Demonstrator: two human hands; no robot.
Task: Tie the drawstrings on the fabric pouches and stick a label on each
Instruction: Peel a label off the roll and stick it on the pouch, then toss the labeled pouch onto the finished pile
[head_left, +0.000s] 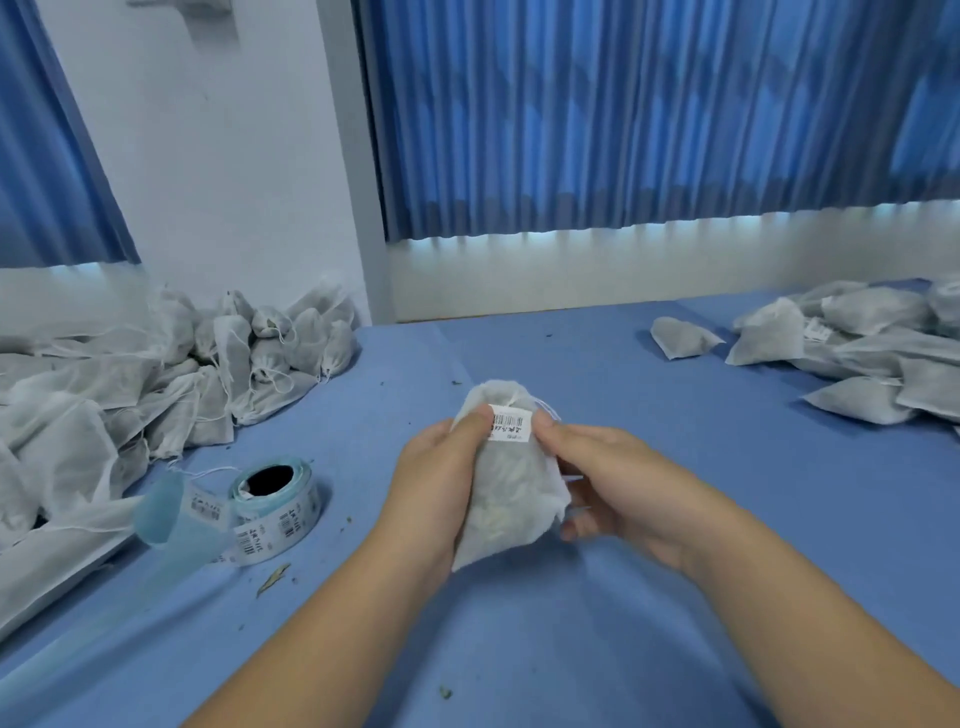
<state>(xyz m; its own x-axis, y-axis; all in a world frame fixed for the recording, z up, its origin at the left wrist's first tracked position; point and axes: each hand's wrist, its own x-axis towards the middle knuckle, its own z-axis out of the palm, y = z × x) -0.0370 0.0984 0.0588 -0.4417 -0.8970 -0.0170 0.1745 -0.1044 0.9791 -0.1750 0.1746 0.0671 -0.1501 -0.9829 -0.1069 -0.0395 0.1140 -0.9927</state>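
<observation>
Head view: filled pouch is held upright over the blue table, left hand and right hand each curled round a side, thumbs flanking the barcode label below its neck, probably pressing it flat; the knot is too blurred to confirm.

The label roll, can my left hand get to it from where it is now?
Probably yes. The label roll lies left of your left hand with only bare blue sheet between them. That hand grips the pouch, though, so it must let go first.
</observation>
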